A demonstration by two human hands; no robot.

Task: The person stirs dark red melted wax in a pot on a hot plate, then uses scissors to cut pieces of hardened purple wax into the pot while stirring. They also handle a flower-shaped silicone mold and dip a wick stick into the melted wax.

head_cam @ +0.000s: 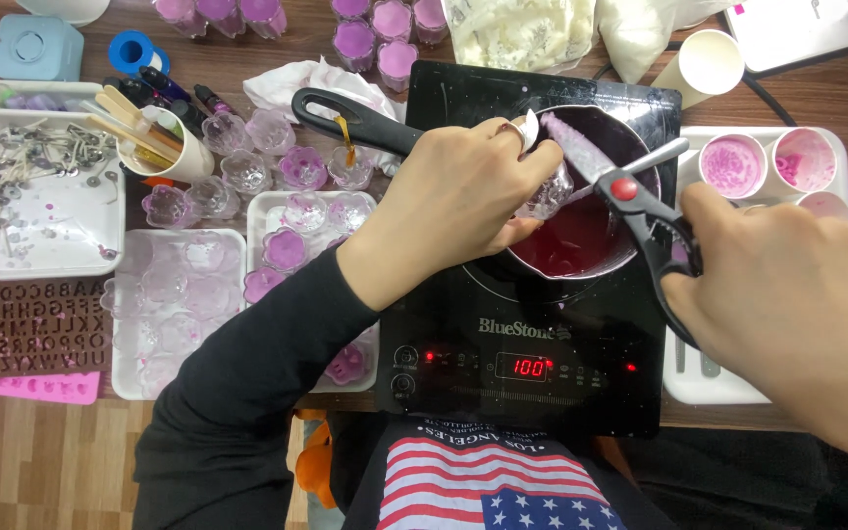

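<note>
The right hand point(787, 294) is clenched through the black handles of a pair of steel-bladed scissors with a red pivot screw point(630, 191), whose long axis runs from the grip at about 4 o'clock up to the tips at about 10 o'clock; the blades are smeared with pale purple wax and their tips reach over the pan. The left hand point(458, 201) grasps a small clear flower-shaped glass cup point(549, 191), tipped on its side over the pan with its mouth toward the scissors at 3 o'clock, and the blade tips meet it there. Beneath both sits a small dark saucepan with a long black handle point(581, 245), the handle pointing to 10 o'clock, holding dark reddish-purple liquid. The pan stands on a black flat induction hob point(532, 344) whose red display glows at 6 o'clock. At 9 o'clock of the hob, white trays point(257, 211) hold more clear flower cups, some with purple wax in them. Farther toward 9 o'clock, a white rectangular dish point(51, 221) holds metal-based wicks, and a white cup point(184, 157) beside it holds wooden sticks. At 3 o'clock, round white paper cups point(733, 167) carry pink-purple residue.
</note>
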